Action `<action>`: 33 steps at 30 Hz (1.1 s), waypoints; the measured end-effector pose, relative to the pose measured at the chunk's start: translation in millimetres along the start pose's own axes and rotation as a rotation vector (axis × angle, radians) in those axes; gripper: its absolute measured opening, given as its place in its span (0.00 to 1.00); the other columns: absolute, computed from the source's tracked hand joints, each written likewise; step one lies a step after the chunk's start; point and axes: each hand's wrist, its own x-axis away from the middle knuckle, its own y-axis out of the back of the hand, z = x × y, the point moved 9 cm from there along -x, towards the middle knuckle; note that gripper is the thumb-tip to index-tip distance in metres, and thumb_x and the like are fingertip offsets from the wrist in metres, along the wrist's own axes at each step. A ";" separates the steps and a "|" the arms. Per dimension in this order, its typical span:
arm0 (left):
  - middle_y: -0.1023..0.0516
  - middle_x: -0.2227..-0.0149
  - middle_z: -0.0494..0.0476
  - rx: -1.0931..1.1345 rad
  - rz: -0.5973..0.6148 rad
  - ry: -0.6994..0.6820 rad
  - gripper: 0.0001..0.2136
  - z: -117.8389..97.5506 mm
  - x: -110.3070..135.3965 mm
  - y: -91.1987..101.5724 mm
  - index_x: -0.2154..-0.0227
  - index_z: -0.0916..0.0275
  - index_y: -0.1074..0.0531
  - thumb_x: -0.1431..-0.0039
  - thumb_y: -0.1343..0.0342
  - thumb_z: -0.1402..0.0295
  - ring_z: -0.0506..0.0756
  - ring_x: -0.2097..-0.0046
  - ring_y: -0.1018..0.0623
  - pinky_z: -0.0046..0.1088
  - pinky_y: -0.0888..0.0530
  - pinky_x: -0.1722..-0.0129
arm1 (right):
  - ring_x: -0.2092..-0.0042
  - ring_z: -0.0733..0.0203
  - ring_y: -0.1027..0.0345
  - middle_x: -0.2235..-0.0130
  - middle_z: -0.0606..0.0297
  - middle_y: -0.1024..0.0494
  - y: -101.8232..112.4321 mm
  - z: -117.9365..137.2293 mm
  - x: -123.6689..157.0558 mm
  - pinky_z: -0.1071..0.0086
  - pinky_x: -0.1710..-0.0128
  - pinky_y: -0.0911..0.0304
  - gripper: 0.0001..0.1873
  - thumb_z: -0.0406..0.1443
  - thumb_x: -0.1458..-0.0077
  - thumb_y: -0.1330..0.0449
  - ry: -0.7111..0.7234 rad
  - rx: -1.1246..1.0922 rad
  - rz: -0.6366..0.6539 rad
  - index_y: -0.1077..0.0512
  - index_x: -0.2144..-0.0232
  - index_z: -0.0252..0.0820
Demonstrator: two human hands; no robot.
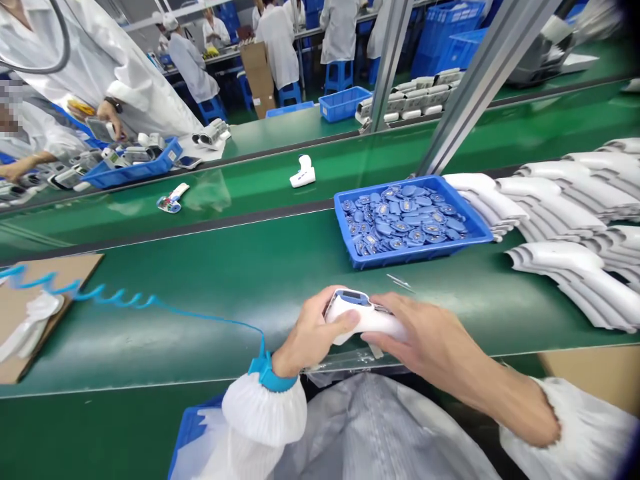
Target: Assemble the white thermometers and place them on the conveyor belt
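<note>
A white handheld thermometer (367, 318) is held in both hands, the left hand (310, 335) gripping its display end and the right hand (425, 332) closed across its body, over the near edge of the green table (200, 320). Farther off sits a blue tray (410, 259) of small blue parts (405, 220), with white casings (565, 213) stacked to its right.

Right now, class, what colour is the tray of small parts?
The tray is blue, in the head view.

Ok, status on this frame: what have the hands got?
Left hand and right hand both on white handheld device. Slim metal piece on green conveyor belt just ahead.
</note>
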 end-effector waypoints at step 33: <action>0.28 0.40 0.61 -0.683 -0.193 -0.245 0.19 -13.1 42.1 17.0 0.39 0.59 0.38 0.29 0.48 0.61 0.58 0.39 0.27 0.38 0.31 0.38 | 0.61 0.51 0.24 0.64 0.60 0.19 -28.4 9.5 24.6 0.59 0.63 0.26 0.36 0.61 0.36 0.51 -0.442 -0.888 0.468 0.32 0.36 0.51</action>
